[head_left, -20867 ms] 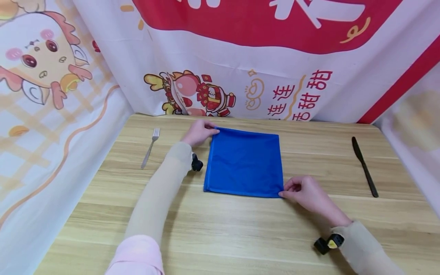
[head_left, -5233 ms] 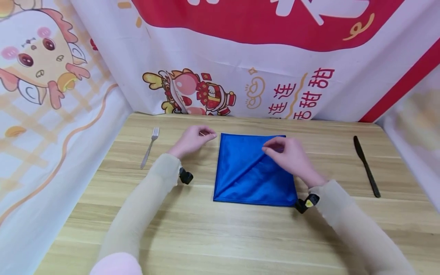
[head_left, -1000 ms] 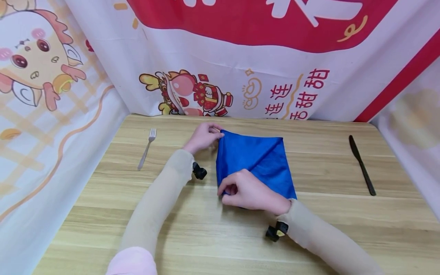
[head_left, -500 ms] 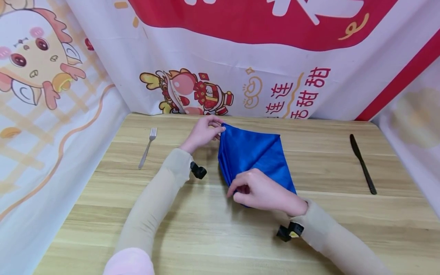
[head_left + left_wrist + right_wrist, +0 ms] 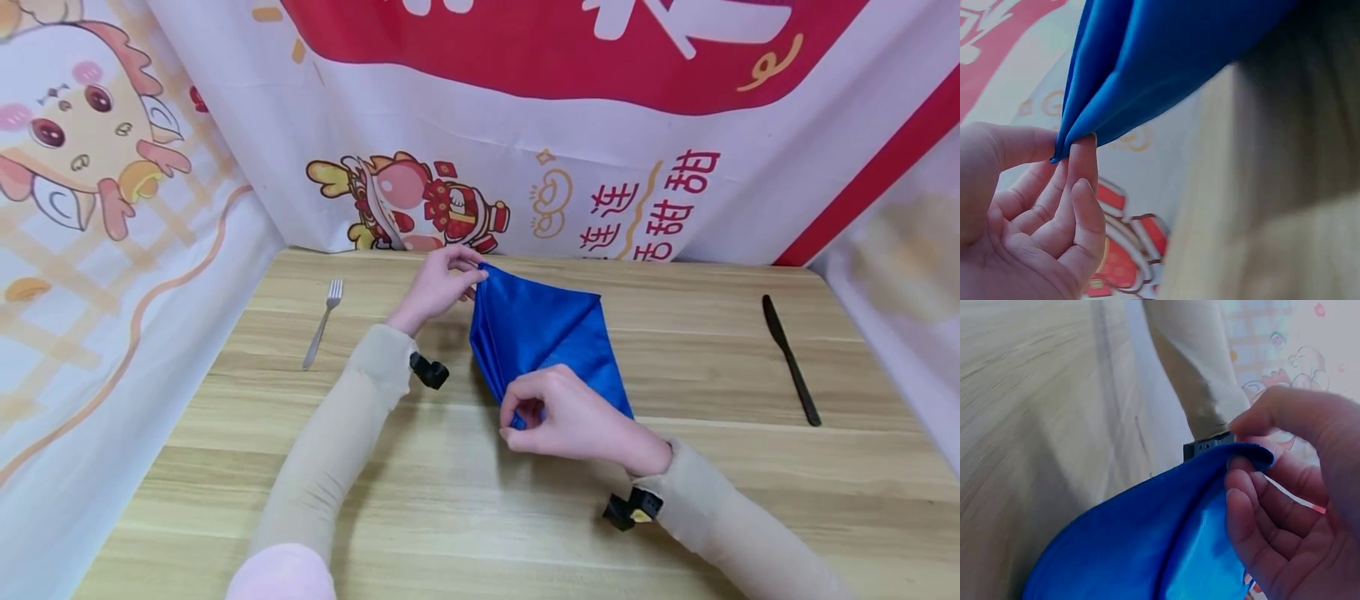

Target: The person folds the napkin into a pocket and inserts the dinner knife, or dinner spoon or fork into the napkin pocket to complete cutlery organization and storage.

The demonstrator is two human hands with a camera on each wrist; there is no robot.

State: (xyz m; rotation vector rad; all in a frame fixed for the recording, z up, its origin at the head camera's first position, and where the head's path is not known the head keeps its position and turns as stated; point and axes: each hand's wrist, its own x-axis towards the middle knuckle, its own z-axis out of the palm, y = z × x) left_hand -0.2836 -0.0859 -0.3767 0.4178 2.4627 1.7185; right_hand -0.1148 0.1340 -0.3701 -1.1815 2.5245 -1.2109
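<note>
A blue satiny cloth napkin [image 5: 551, 329], folded in layers with a diagonal crease across its top, is raised along its left side. My left hand [image 5: 442, 287] pinches its far-left corner between thumb and fingers; in the left wrist view the gathered cloth [image 5: 1129, 81] hangs from that grip. At the near-left corner my right hand [image 5: 573, 414] pinches the napkin, hiding part of the near edge. The right wrist view shows the cloth edge [image 5: 1147, 531] running into the fingers, curling over at the tip. The napkin's right side slants down toward the wooden table [image 5: 450, 517].
A silver fork [image 5: 322, 325] lies at the table's left, tines away from me. On the right lies a black knife [image 5: 791, 358]. Printed cloth curtains [image 5: 450, 117] close off the back and both sides.
Earlier the napkin lay as a flat square; later a diagonal crease showed. Over the last second both hands have lifted its left side, and the right hand has shifted slightly right.
</note>
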